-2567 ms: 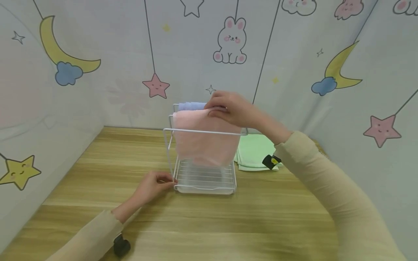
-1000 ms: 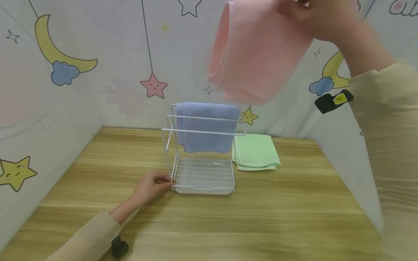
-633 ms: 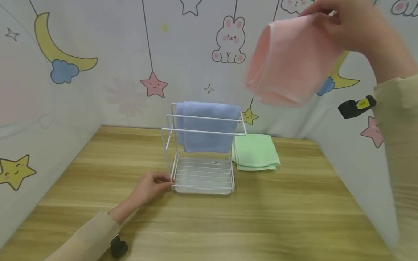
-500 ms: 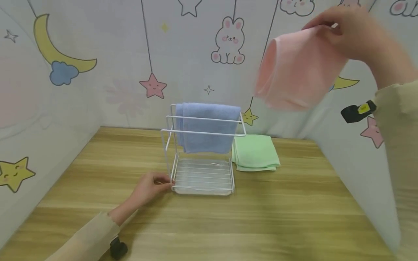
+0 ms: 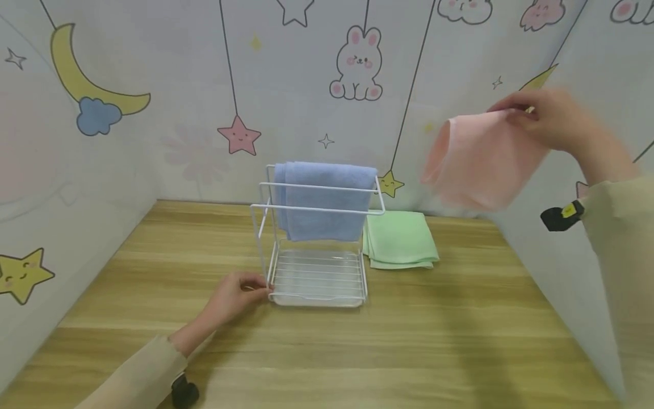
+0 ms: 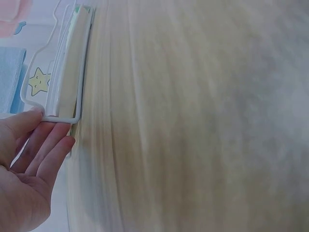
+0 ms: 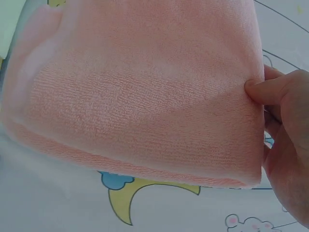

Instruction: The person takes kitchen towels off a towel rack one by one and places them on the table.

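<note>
Pink towel [image 5: 485, 156], light and soft by my reckoning: I expect it to flop and fold easily, with nothing in it to break and enough nap that it should not slip from a pinch. I would take hold along the doubled upper edge, where the layers meet, and toward the middle of that edge so that it hangs level.

It is pale pink, with a fine, ribbed pile that I can make out in the right wrist view. The cloth is folded over on itself, and a rounded opening shows at the end lying left of the fingers; its lower edge is slightly blurred in my head view.

It hangs in the air, below and left of the fingers of the right hand [image 5: 549, 116]. Those fingers are pinched together on its edge, thumb on one face and the others behind.

I see the fingers of the left hand [image 5: 232, 292] drawn together on a lower corner of the white wire rack [image 5: 317, 209], which stands just right of them on the tabletop [image 5: 327, 358]. Up and right of those fingers, a blue towel [image 5: 327, 224] hangs on the rack; a folded green towel [image 5: 398, 241] lies below and left of the right fingers.
</note>
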`<state>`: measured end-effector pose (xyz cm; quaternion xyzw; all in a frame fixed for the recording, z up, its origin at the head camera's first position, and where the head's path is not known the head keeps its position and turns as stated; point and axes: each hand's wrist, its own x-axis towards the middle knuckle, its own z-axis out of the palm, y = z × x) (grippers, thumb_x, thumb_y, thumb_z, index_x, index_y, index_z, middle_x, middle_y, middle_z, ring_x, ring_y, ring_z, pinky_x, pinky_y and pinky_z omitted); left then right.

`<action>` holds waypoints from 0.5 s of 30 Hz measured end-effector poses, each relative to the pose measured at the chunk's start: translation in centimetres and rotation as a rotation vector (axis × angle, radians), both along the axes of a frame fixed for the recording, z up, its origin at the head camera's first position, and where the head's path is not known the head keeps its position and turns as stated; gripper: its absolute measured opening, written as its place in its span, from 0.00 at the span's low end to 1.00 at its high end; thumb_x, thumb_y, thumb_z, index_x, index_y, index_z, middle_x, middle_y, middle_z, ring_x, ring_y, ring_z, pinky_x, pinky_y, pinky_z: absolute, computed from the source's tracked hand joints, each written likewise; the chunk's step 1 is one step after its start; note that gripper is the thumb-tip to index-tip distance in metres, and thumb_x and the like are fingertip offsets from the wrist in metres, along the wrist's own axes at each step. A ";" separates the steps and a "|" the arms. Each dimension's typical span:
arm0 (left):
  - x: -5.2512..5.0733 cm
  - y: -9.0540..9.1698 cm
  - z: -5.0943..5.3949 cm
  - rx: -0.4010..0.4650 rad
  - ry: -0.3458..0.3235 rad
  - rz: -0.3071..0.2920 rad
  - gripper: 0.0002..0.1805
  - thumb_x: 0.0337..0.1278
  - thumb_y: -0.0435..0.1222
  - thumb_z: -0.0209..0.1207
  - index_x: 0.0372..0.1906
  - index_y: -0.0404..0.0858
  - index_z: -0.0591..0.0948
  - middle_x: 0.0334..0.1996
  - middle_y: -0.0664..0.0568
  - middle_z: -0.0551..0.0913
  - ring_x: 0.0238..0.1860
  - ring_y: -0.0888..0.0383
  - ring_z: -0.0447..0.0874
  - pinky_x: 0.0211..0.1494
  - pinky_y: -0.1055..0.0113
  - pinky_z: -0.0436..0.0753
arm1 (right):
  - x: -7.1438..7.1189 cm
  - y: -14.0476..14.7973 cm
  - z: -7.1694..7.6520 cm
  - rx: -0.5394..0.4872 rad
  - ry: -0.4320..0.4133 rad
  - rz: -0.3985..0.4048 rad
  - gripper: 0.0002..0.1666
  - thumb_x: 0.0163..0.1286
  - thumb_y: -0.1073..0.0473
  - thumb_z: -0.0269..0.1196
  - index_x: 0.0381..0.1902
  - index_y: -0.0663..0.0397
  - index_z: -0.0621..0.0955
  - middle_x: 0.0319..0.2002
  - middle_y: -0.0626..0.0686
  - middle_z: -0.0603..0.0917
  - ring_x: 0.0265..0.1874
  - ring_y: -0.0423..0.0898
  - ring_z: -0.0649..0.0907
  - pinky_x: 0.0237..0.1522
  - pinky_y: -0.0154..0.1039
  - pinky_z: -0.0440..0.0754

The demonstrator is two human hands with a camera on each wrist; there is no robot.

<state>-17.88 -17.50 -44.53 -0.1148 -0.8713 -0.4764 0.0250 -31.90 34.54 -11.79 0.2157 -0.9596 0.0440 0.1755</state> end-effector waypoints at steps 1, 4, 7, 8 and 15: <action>0.0 0.0 0.0 0.003 0.000 0.004 0.04 0.55 0.33 0.68 0.35 0.36 0.88 0.41 0.41 0.89 0.34 0.62 0.86 0.37 0.76 0.84 | -0.1 0.3 -0.6 -0.007 -0.007 0.011 0.18 0.77 0.59 0.52 0.58 0.47 0.81 0.51 0.60 0.82 0.42 0.46 0.71 0.40 0.34 0.66; 0.0 0.0 0.0 0.006 0.003 0.000 0.05 0.56 0.33 0.67 0.35 0.35 0.88 0.41 0.41 0.89 0.35 0.61 0.87 0.37 0.76 0.84 | 0.0 1.0 -2.4 -0.019 -0.044 0.010 0.18 0.76 0.61 0.52 0.58 0.48 0.81 0.52 0.61 0.82 0.44 0.49 0.73 0.43 0.40 0.70; 0.0 -0.1 0.0 0.009 0.001 -0.009 0.04 0.56 0.32 0.67 0.36 0.35 0.87 0.41 0.41 0.89 0.35 0.59 0.87 0.37 0.76 0.84 | 0.2 1.7 -4.1 -0.036 -0.103 0.000 0.18 0.76 0.63 0.51 0.59 0.52 0.80 0.55 0.64 0.81 0.48 0.57 0.75 0.46 0.53 0.73; 0.0 -0.1 0.1 0.007 0.002 -0.012 0.04 0.56 0.32 0.67 0.35 0.35 0.87 0.41 0.41 0.90 0.35 0.58 0.88 0.37 0.76 0.84 | 0.2 1.9 -4.7 -0.033 -0.110 -0.002 0.18 0.76 0.64 0.51 0.59 0.52 0.80 0.56 0.64 0.81 0.48 0.58 0.75 0.46 0.56 0.74; 0.0 0.0 0.1 0.005 0.004 -0.011 0.04 0.56 0.32 0.67 0.36 0.35 0.88 0.41 0.41 0.90 0.36 0.57 0.88 0.38 0.76 0.84 | 0.3 3.9 -9.0 -0.041 -0.082 0.043 0.17 0.70 0.71 0.55 0.51 0.57 0.84 0.50 0.64 0.85 0.47 0.56 0.79 0.45 0.56 0.80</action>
